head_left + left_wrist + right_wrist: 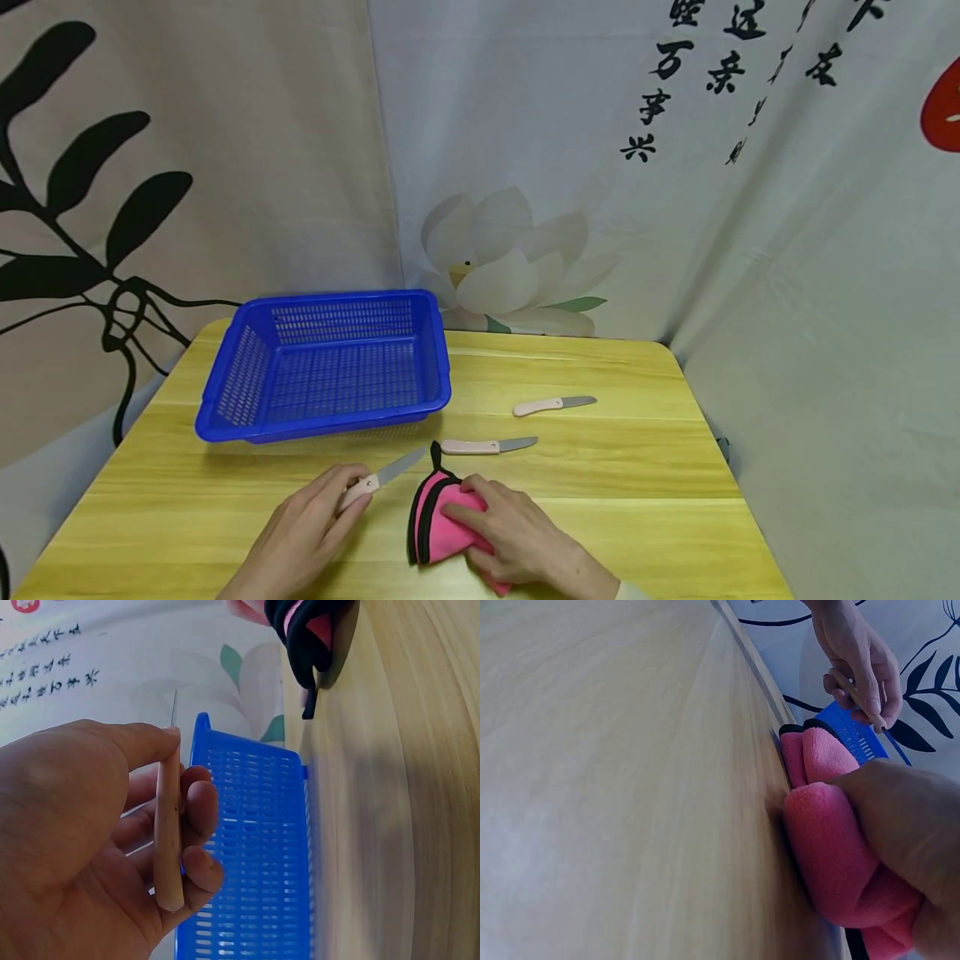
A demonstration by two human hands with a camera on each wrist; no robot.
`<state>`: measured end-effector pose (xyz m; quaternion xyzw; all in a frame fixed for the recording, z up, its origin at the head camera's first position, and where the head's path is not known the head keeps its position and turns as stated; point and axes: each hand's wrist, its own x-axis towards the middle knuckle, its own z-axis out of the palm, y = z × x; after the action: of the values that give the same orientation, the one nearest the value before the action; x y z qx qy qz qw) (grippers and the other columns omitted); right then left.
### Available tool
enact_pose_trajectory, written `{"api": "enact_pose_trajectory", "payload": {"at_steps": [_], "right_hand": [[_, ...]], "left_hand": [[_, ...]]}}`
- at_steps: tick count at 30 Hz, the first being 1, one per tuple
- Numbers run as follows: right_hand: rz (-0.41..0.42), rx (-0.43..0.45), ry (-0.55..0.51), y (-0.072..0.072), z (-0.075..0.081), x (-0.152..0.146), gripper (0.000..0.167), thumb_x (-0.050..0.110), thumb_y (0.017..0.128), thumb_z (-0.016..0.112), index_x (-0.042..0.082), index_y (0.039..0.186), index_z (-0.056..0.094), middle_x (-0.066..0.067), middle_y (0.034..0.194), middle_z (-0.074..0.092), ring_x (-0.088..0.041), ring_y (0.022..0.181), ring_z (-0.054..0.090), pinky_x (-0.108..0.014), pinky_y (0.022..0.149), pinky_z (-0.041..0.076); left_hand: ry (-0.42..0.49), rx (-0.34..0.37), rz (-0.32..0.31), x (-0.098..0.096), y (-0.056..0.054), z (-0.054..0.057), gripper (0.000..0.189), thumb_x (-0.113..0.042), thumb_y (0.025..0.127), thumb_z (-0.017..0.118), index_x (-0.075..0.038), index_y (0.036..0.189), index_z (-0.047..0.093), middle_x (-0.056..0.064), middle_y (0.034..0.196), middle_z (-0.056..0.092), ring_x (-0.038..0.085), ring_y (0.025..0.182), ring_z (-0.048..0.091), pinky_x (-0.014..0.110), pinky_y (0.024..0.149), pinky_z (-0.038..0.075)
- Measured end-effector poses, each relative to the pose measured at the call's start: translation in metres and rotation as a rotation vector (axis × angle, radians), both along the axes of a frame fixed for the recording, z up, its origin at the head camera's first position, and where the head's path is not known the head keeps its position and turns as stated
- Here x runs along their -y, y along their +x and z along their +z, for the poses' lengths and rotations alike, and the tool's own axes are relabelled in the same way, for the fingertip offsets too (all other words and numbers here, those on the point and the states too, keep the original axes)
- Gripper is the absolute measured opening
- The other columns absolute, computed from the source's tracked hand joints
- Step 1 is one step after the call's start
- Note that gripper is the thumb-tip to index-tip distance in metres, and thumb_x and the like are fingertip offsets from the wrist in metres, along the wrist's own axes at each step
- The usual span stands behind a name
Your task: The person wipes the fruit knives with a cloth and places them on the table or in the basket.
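Observation:
My left hand (311,521) grips a small knife (362,487) by its pale handle, its blade pointing up and to the right in the head view. In the left wrist view the fingers curl round the handle (169,832). To the right, my right hand (517,529) holds a folded pink cloth (450,517) with black edging and a black hanging loop. The pink cloth (832,847) bunches under the hand in the right wrist view. Just beyond the cloth lies a second knife (472,447), and farther back a third knife (540,406); both have pale handles.
A blue plastic basket (322,427) with perforated walls stands at the table's back left. The wooden table (630,467) ends at a printed curtain (540,167) behind it.

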<state>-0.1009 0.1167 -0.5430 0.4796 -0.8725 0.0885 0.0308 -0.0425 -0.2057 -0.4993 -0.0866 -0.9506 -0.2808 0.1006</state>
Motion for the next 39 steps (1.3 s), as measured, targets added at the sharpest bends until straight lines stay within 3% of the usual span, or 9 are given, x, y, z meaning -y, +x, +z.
{"api": "enact_pose_trajectory", "payload": {"at_steps": [8, 15, 17, 25, 32, 39], "right_hand": [[0.037, -0.090, -0.027, 0.000, -0.002, -0.003, 0.059, 0.029, 0.089, 0.087, 0.033, 0.145, 0.069, -0.003, 0.140, 0.066, -0.013, 0.111, 0.071, -0.030, 0.087, 0.064], [0.019, -0.140, -0.040, 0.000, -0.001, -0.011, 0.061, 0.030, 0.088, 0.089, 0.034, 0.145, 0.069, -0.004, 0.142, 0.068, -0.016, 0.122, 0.071, -0.036, 0.095, 0.066], [0.005, -0.139, -0.045, 0.000, 0.001, -0.014, 0.063, 0.029, 0.087, 0.090, 0.034, 0.147, 0.069, -0.005, 0.142, 0.068, -0.017, 0.122, 0.071, -0.037, 0.096, 0.066], [-0.081, -0.157, -0.102, -0.005, 0.011, -0.026, 0.067, 0.031, 0.086, 0.093, 0.033, 0.149, 0.070, -0.007, 0.146, 0.069, -0.022, 0.128, 0.072, -0.043, 0.103, 0.066], [-0.083, -0.277, -0.293, -0.019, 0.019, -0.030, 0.069, 0.022, 0.078, 0.094, 0.024, 0.144, 0.074, -0.011, 0.138, 0.071, -0.023, 0.117, 0.076, -0.039, 0.096, 0.068], [-0.110, -0.341, -0.450, -0.032, 0.034, -0.028, 0.069, 0.012, 0.075, 0.086, 0.020, 0.143, 0.075, -0.017, 0.135, 0.072, -0.028, 0.117, 0.075, -0.042, 0.090, 0.070]], "left_hand": [[0.020, -0.029, 0.009, -0.001, -0.002, 0.001, 0.021, -0.018, 0.105, 0.083, -0.027, 0.119, 0.072, -0.018, 0.101, 0.065, -0.005, 0.082, 0.053, 0.023, 0.067, 0.050], [0.078, -0.208, -0.039, 0.003, -0.003, -0.001, 0.031, -0.005, 0.095, 0.089, -0.020, 0.117, 0.073, -0.016, 0.095, 0.065, -0.007, 0.074, 0.047, 0.019, 0.060, 0.043], [0.104, -0.232, -0.053, 0.004, -0.003, 0.000, 0.034, -0.002, 0.093, 0.090, -0.019, 0.118, 0.073, -0.014, 0.095, 0.066, -0.007, 0.072, 0.046, 0.019, 0.059, 0.042], [0.194, -0.269, -0.038, 0.009, -0.011, 0.009, 0.034, 0.001, 0.094, 0.088, -0.017, 0.117, 0.073, -0.011, 0.089, 0.063, -0.002, 0.071, 0.046, 0.020, 0.059, 0.041], [0.245, -0.254, 0.029, 0.011, -0.018, 0.011, 0.028, -0.002, 0.099, 0.085, -0.017, 0.119, 0.073, -0.009, 0.086, 0.061, -0.003, 0.068, 0.048, 0.021, 0.056, 0.041], [0.306, -0.215, 0.117, 0.012, -0.022, 0.015, 0.025, -0.005, 0.102, 0.079, -0.012, 0.126, 0.075, -0.004, 0.100, 0.074, -0.001, 0.071, 0.054, 0.023, 0.058, 0.043]]}}
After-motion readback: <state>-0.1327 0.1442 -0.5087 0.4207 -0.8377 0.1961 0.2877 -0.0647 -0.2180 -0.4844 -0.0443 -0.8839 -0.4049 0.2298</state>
